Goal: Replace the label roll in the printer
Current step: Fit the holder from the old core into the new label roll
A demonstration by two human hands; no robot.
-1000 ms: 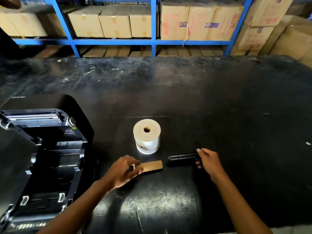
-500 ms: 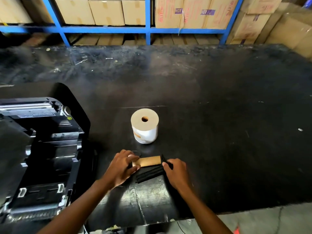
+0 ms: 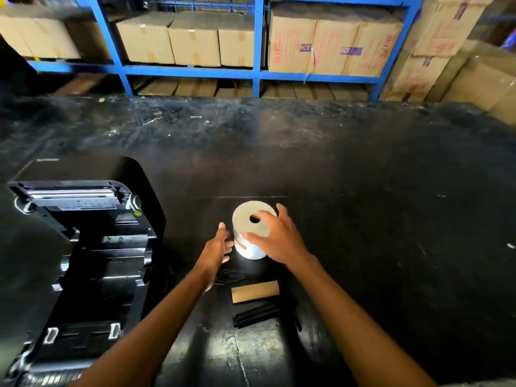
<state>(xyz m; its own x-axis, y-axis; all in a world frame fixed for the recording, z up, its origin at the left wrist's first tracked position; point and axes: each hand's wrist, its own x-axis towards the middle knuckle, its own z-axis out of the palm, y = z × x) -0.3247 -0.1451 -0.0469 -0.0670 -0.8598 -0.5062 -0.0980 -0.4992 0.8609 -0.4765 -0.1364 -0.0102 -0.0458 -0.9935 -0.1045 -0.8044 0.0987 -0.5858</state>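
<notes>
Both hands left core (image 3: 255, 291) — reaching label roll (image 3: 250, 233).

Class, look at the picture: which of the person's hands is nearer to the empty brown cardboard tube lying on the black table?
Left. The left hand hovers just beyond the brown cardboard tube, while the right hand is farther, over the white label roll.

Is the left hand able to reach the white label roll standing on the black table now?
Probably yes. The left hand is open just beside the white label roll, with nothing between them; the right hand already rests on its top.
</notes>
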